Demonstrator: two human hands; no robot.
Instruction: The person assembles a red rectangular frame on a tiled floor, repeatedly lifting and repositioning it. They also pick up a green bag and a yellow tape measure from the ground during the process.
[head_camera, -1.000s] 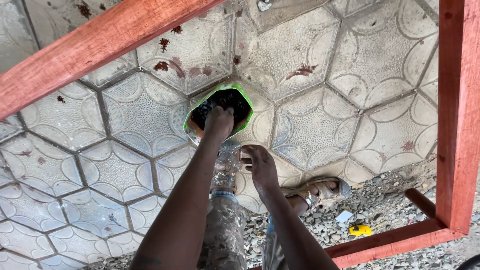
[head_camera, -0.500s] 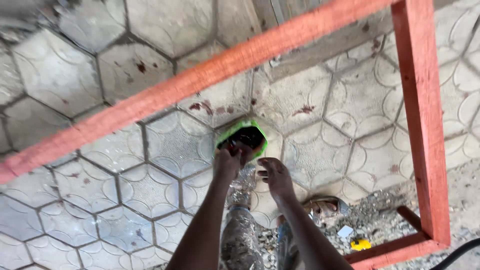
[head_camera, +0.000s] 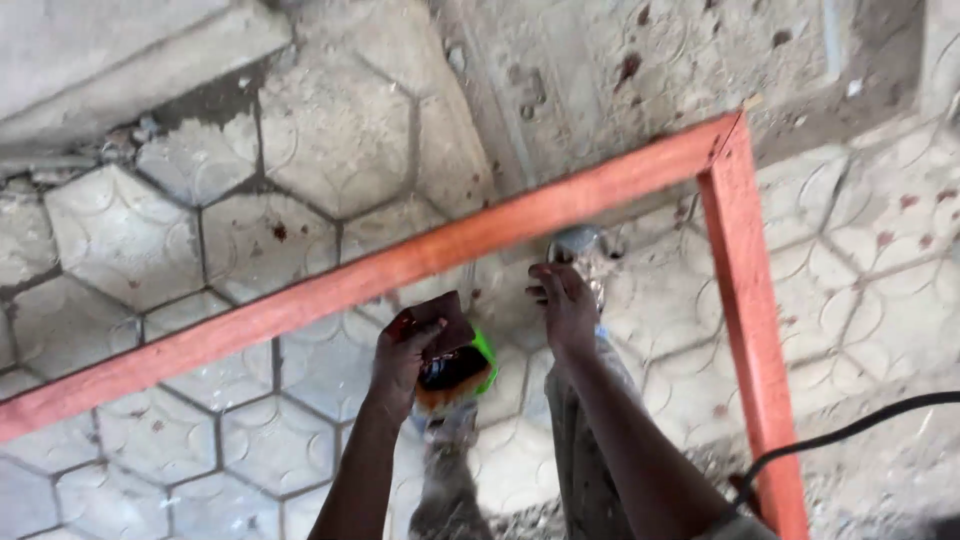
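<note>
Left hand (head_camera: 420, 340) fingers closed round a green-rimmed container (head_camera: 462, 368), just below the red wooden frame (head_camera: 400, 268); right hand (head_camera: 565, 300) loosely open, holding nothing; best kept level, steady over the tiled floor (head_camera: 200, 230).

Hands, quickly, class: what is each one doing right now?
Left hand: closed around a green-rimmed container.
Right hand: holds nothing visible; open or closed cannot be told.
</note>
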